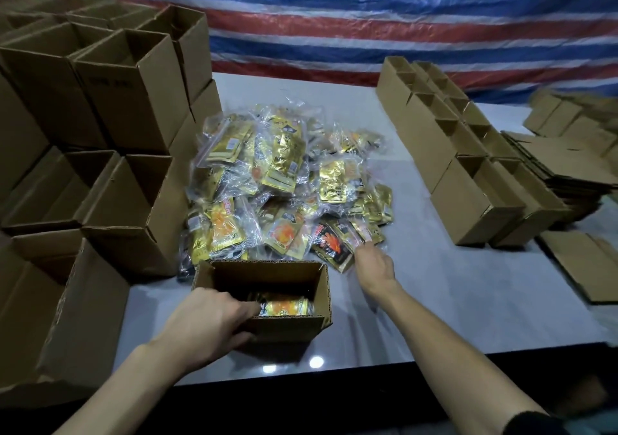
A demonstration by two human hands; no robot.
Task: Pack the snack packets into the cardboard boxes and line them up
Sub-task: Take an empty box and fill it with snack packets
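Observation:
A small open cardboard box (321, 301) stands on the table near the front edge. Orange-and-gold snack packets (284, 307) lie inside it. My left hand (207, 324) grips the box's near left rim, with fingers over the edge inside and the thumb on the outer front wall. Behind the box is a big heap of gold and orange snack packets (277, 174) in clear wrap. My right hand (373, 264) reaches the heap's near right edge, fingertips at a black-and-red packet (329, 244). Blur hides whether it holds the packet.
Large open cardboard boxes (133, 100) are stacked along the left side. Two rows of small open boxes (468, 180) line the right of the grey table (434, 301). Flattened cardboard (568, 167) lies further right. A striped tarp (368, 16) hangs behind.

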